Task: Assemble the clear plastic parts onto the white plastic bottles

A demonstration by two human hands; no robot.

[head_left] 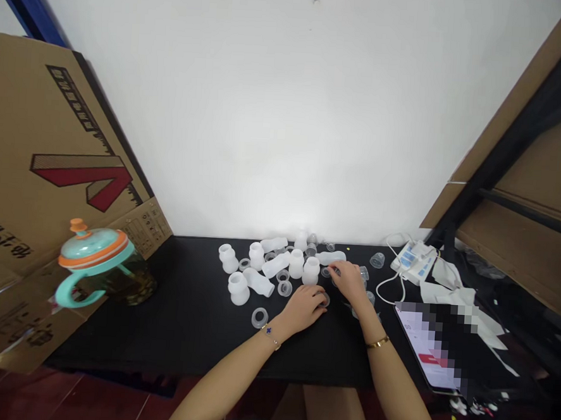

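Note:
My left hand [304, 309] rests low over the black table, its fingers curled around a translucent ring [324, 299]. Thumb and fingers of my right hand [351, 284] are drawn together just beyond it, close to another small clear ring [325, 272]; whether they grip something is too small to tell. Several small white bottles stand upright to the left, among them a waisted bottle [238, 288] at the front and a bottle [311, 271] near my hands. More lie on their sides, such as a tipped bottle [259, 283]. A loose translucent ring [259, 318] lies by my left wrist.
Clear domed caps [377, 260] lie right of my right hand. Further right are a white power strip [413, 261] with cables, crumpled tissues [446, 293] and a tablet [427, 346]. A teal-lidded pitcher [97, 262] and a large cardboard box [41, 157] stand left. A white wall [286, 121] rises behind.

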